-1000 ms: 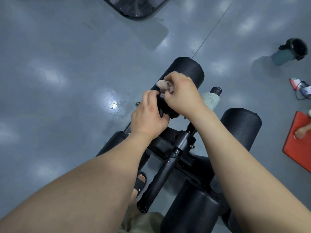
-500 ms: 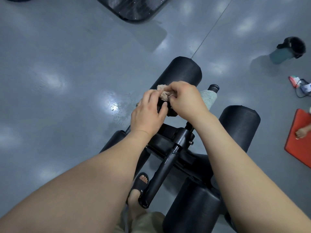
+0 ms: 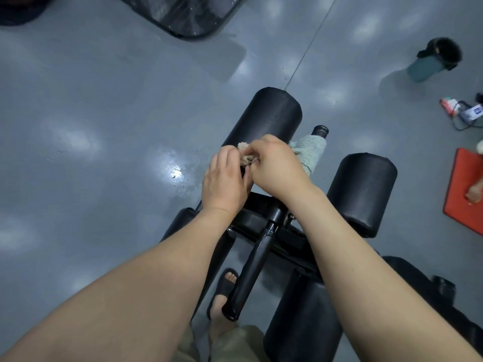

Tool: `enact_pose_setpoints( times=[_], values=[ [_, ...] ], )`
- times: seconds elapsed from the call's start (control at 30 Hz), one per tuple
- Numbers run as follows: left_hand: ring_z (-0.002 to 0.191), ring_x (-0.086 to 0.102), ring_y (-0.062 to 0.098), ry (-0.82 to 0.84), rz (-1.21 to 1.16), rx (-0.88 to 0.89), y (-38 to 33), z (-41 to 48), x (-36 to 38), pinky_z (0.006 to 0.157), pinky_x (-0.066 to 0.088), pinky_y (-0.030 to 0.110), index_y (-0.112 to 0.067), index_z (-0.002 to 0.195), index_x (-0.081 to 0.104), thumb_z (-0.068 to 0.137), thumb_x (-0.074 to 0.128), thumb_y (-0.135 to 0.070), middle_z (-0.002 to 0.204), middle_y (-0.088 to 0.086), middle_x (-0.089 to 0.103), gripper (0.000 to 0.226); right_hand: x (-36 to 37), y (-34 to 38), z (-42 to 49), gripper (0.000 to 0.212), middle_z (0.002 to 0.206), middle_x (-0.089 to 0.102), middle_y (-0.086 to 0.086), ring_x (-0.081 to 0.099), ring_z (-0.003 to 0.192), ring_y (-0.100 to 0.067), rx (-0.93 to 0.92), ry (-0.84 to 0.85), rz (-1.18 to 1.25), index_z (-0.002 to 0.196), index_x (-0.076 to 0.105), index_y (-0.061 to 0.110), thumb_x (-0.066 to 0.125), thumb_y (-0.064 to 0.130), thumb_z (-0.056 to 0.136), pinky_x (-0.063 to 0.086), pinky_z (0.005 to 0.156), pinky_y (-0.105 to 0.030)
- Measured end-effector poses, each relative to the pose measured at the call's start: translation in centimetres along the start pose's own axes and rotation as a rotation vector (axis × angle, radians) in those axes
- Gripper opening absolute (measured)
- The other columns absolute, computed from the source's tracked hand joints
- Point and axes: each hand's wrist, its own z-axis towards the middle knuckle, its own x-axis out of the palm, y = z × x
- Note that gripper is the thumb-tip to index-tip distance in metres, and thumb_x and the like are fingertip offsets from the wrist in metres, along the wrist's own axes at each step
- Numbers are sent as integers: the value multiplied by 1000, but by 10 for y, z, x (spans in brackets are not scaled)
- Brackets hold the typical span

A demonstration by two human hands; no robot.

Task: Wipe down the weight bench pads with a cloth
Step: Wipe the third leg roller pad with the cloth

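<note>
2 hands are meeting at the near end of the far roller pad. The right hand is clenching a bunched beige cloth, and the left hand is pinching it from the left. A green towel is hanging just right. A teal bottle is standing far right.

no text, brand, number or sign can be read. the small white object lying on the grey floor at the right edge bears a blue patch, but any marks on it are too small to make out.
</note>
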Motion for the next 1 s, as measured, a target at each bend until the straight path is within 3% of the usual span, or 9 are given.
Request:
enact_pose_setpoints(
  times=[0.13, 0.33, 0.4, 0.5, 0.63, 0.73, 0.83, 0.93, 1.0],
  values=[
    [91, 48, 32, -23, -107, 32, 1, 0, -7, 74, 45, 47, -7, 89, 50, 89, 44, -36, 95, 11, 52, 29, 0, 6, 1, 38, 104, 59, -1, 55, 105, -28, 8, -58, 75, 106, 71, 18, 51, 2, 77, 46, 88, -30],
    [100, 54, 33, -9, -183, 53, 2, 45, -29, 83, 45, 42, -4, 91, 55, 88, 56, -14, 103, 12, 58, 10, 5, 5, 18, 37, 109, 60, -4, 58, 105, -31, 71, -267, 151, 106, 71, 18, 49, 0, 81, 50, 91, -36],
    [100, 56, 32, 55, -142, 108, 6, 60, -34, 84, 47, 42, -6, 89, 57, 83, 57, -6, 104, 10, 60, 5, 13, 3, 19, 39, 108, 63, -5, 58, 105, -33, 83, -234, 72, 112, 71, 20, 51, 4, 84, 46, 91, -33],
    [82, 54, 31, 151, -78, 132, 13, 62, -41, 71, 45, 43, -8, 81, 53, 82, 56, -4, 87, 8, 58, 6, 20, 2, 15, 40, 110, 64, -7, 56, 104, -32, 80, -187, 13, 118, 71, 20, 51, 4, 87, 46, 88, -34],
    [77, 54, 30, 230, -53, 178, 20, 41, -50, 66, 39, 37, -17, 77, 44, 80, 59, -1, 80, 8, 56, 21, 28, 12, 0, 38, 101, 60, -4, 52, 96, -28, 67, -128, -64, 108, 73, 20, 49, 2, 85, 40, 74, -31],
    [79, 56, 31, 278, -74, 109, 28, 24, -57, 67, 40, 36, -18, 79, 47, 81, 61, -4, 84, 10, 60, 20, 32, 21, -12, 38, 91, 50, 1, 54, 92, -29, -3, -46, -58, 105, 72, 20, 48, 1, 82, 45, 77, -32],
    [84, 55, 23, 222, -135, 58, 17, 38, -67, 73, 43, 34, -16, 91, 56, 85, 59, -5, 93, 5, 62, 13, 18, 21, -2, 33, 98, 57, -9, 59, 92, -33, 9, -132, -16, 106, 69, 13, 48, 2, 84, 51, 77, -38],
    [90, 53, 12, 189, -144, 152, -1, 71, -71, 81, 41, 22, -20, 112, 67, 87, 55, -4, 102, -1, 63, 32, -4, 15, 17, 34, 106, 57, -13, 57, 96, -35, 58, -237, 0, 110, 67, 11, 45, 3, 86, 49, 79, -38],
    [96, 57, 16, 224, -101, 180, -7, 89, -68, 83, 38, 19, -22, 117, 72, 88, 54, -4, 106, 3, 64, 39, -8, 7, 28, 33, 106, 56, -13, 56, 97, -35, 88, -245, -14, 109, 67, 11, 44, 3, 86, 48, 78, -37]
  ],
)
